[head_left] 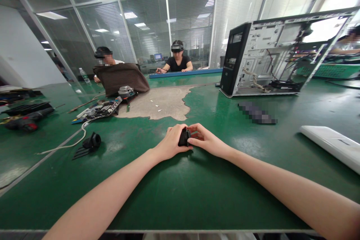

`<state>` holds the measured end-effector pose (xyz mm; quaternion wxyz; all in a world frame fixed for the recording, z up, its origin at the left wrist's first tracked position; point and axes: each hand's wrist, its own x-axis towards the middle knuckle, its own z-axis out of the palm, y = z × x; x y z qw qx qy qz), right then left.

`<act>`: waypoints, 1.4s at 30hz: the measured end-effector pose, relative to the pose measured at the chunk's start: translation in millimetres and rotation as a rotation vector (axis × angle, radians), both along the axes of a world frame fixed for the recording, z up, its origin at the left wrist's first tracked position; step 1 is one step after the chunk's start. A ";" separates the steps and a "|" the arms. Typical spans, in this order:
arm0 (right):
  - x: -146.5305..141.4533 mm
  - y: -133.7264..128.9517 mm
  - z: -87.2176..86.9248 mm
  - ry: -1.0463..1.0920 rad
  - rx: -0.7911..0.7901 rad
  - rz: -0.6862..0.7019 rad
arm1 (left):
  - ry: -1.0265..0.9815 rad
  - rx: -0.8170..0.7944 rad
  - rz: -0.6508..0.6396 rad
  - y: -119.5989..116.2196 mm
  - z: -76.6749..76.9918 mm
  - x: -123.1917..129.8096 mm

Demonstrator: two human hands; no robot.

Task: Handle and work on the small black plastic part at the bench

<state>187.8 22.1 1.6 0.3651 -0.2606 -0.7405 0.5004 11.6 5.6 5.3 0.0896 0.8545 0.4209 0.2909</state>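
Note:
Both hands meet over the green table [180, 198], around a small black part [183, 137] with ridged edges; its kind I cannot make out. My left hand [170, 142] wraps it from the left, fingers over its top and thumb beneath. From the right, my right hand [206, 140] pinches its near side between thumb and fingers. Much of the part is hidden by the fingers. To the left of my left hand lies a black plastic piece [92, 140] with a round collar and slatted prongs.
An open computer case [236, 60] stands at the back right. A circuit board [98, 109] with a white cable, a brown cloth-covered thing [120, 78] and a power drill [28, 118] are at left. A white casing [334, 146] lies right. Two people sit across the table; another is far right.

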 end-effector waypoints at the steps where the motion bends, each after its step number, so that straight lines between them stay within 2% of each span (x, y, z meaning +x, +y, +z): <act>1: 0.5 0.1 0.3 -0.008 -0.005 0.006 | -0.001 -0.002 0.000 -0.2 0.3 0.0; 8: 2.6 -1.6 3.0 0.033 -0.045 0.113 | 0.007 0.004 -0.009 0.1 0.0 -0.8; 18: 0.4 -0.1 -0.7 0.010 0.001 0.010 | -0.002 0.014 -0.001 0.4 -0.8 0.1; 27: 2.8 -1.3 2.7 0.028 -0.056 0.123 | 0.023 0.019 -0.010 0.2 -0.9 -1.6; 38: -0.5 -1.4 1.3 0.012 -0.017 0.015 | 0.005 0.025 -0.014 0.2 -0.5 -0.5; 42: 1.1 -0.5 0.3 0.009 -0.049 0.060 | 0.005 0.023 -0.013 0.7 -0.8 -1.2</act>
